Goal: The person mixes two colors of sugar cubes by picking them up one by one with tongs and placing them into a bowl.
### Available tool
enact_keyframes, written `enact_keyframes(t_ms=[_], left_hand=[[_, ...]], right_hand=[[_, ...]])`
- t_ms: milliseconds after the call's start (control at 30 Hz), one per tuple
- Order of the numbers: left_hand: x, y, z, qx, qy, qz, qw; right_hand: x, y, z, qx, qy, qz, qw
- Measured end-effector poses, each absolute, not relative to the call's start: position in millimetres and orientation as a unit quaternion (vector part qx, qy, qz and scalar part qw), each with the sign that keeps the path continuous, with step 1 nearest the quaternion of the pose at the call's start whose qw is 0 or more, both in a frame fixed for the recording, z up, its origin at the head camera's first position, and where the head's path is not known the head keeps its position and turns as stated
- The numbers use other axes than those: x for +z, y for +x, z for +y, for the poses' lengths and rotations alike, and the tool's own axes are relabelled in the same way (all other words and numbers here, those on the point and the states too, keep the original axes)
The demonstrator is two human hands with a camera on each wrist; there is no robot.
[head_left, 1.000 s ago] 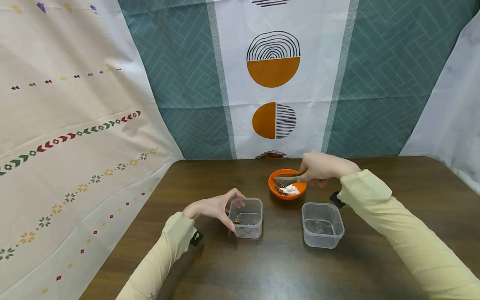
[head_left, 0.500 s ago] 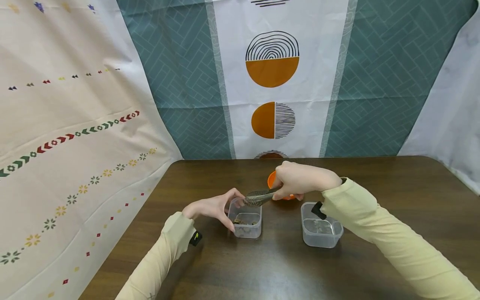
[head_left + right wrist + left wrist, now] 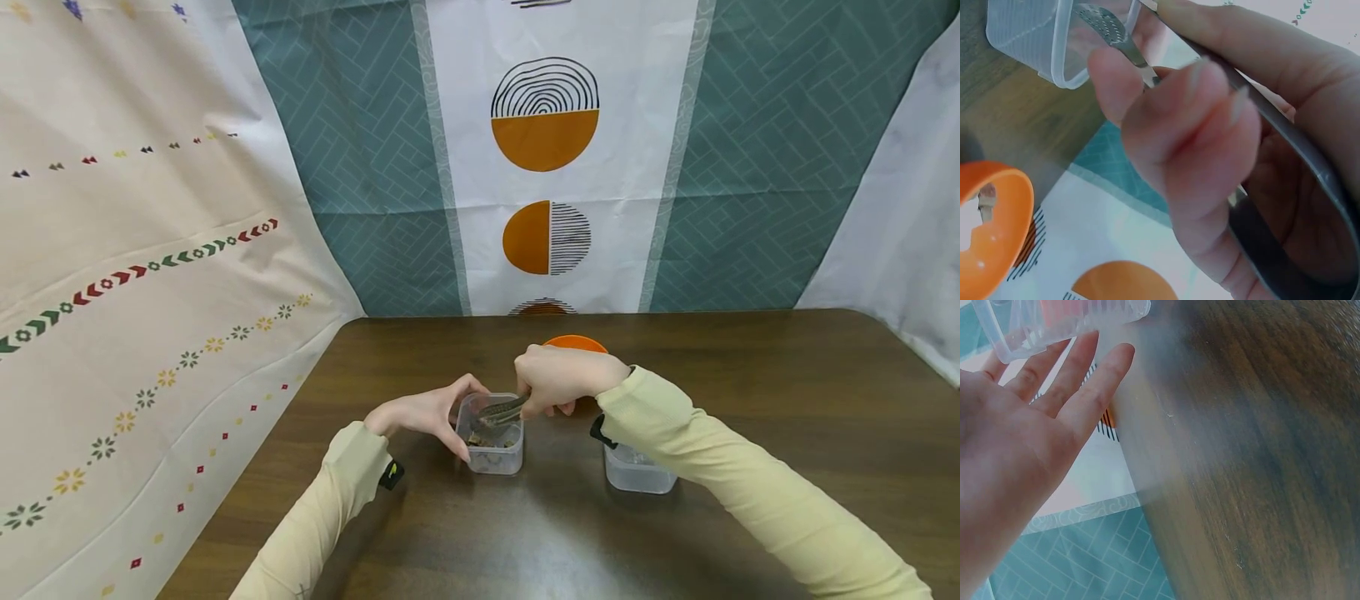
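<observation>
My left hand [image 3: 427,417] holds a small clear plastic container [image 3: 497,462], thumb at its near left corner and fingers along the far side. Dark bits lie on the container's floor. In the left wrist view the fingers reach up to the container's wall [image 3: 1079,319]; the thumb is hidden. My right hand [image 3: 562,379] grips metal tongs [image 3: 500,412] with perforated ends, which point down inside the container. One perforated end [image 3: 1107,26] shows in the right wrist view; I cannot tell whether something is between the tong ends.
Behind the right hand stands an orange bowl [image 3: 577,342], partly covered; the right wrist view shows white and brown pieces in it. A second clear container [image 3: 639,475] stands under the right forearm. Patterned cloth [image 3: 375,208] hangs along the table's far edge.
My right hand has carried the tongs from above the orange bowl leftward and down into the left container. The left hand has stayed in place at the container.
</observation>
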State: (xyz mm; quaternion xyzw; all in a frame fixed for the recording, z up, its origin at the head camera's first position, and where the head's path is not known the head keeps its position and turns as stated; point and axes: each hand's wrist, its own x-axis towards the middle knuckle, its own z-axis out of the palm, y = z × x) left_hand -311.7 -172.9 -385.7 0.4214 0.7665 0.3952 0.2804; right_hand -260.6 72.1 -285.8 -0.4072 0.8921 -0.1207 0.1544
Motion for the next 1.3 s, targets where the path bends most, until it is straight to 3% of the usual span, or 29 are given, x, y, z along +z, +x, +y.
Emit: enact_keyframes(t_ms=[567,1300], left_hand=[[-385,-311,-171,0.397,0.422,0.765,0.281],[-385,-311,-172,0.394,0.408,0.774,0.28]], right_hand=[[-299,-261,51,-0.049,-0.375,0.915,0.142],[-290,-260,37,-0.031,-0.334,0.923,0.187]])
